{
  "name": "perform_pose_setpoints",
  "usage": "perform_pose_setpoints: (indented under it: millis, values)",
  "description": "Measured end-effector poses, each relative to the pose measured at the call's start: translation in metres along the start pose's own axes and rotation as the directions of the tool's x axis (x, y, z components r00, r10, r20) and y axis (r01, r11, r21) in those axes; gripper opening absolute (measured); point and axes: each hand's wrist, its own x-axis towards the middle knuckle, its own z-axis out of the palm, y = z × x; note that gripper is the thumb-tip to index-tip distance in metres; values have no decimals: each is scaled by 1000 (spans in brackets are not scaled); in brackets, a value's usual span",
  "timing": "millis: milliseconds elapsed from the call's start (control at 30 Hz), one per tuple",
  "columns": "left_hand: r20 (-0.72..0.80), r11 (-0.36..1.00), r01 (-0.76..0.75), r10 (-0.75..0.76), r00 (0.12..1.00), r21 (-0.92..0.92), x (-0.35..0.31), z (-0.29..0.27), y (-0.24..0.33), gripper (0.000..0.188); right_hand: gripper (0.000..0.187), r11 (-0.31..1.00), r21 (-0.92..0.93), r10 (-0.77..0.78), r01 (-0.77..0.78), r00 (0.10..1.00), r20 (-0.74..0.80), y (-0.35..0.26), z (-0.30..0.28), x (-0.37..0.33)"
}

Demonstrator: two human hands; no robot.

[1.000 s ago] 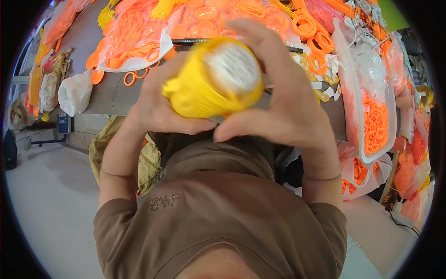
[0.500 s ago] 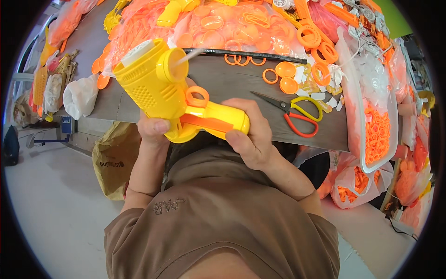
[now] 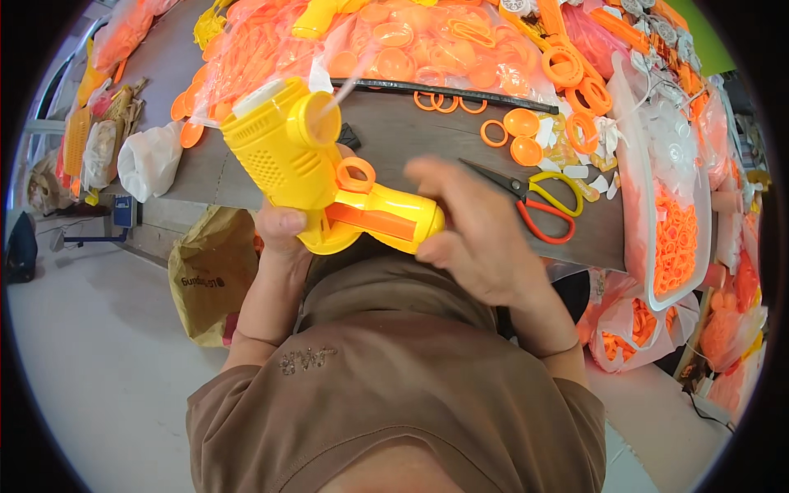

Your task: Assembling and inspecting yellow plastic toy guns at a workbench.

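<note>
A yellow plastic toy gun (image 3: 304, 164) with an orange ring trigger and a round front opening is held up near the table edge. My left hand (image 3: 283, 222) grips it from below, thumb on its side. My right hand (image 3: 477, 230) is next to the handle end, fingers spread and blurred, and seems barely touching it. A brown table (image 3: 394, 131) lies behind the toy.
Scissors (image 3: 534, 201) with one yellow and one red handle lie on the table right of my hands. Orange rings and discs (image 3: 509, 135), bags of orange parts (image 3: 394, 41), a clear tray of orange pieces (image 3: 674, 238) at right, a brown paper bag (image 3: 209, 279) on the floor.
My right hand has come off the toy's handle and opened. The toy has tilted slightly and stays in my left hand.
</note>
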Motion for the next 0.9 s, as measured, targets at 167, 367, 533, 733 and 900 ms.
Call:
perform_pose_setpoints:
  millis: [167, 367, 533, 733, 900]
  values:
    - [49, 995, 27, -32, 998, 100, -8, -1, 1, 85, 34, 999, -32, -33, 31, 996, -78, -8, -6, 20]
    - [25, 952, -25, 18, 1000, 305, -22, -2, 5, 89, 16, 995, -14, -98, 97, 987, -126, 3, 12, 22]
    - [16, 949, 3, -9, 1000, 316, -36, 10, 7, 93, 12, 985, 7, -169, 174, 965, -202, -5, 18, 8]
    - [54, 966, 93, -109, 993, 242, -13, -3, -1, 90, 19, 995, 101, 31, -21, 994, -105, 10, 10, 12]
    - [93, 994, 22, -32, 995, 108, -14, -2, 7, 98, 68, 848, 528, 76, -52, 997, -23, 16, 4, -8]
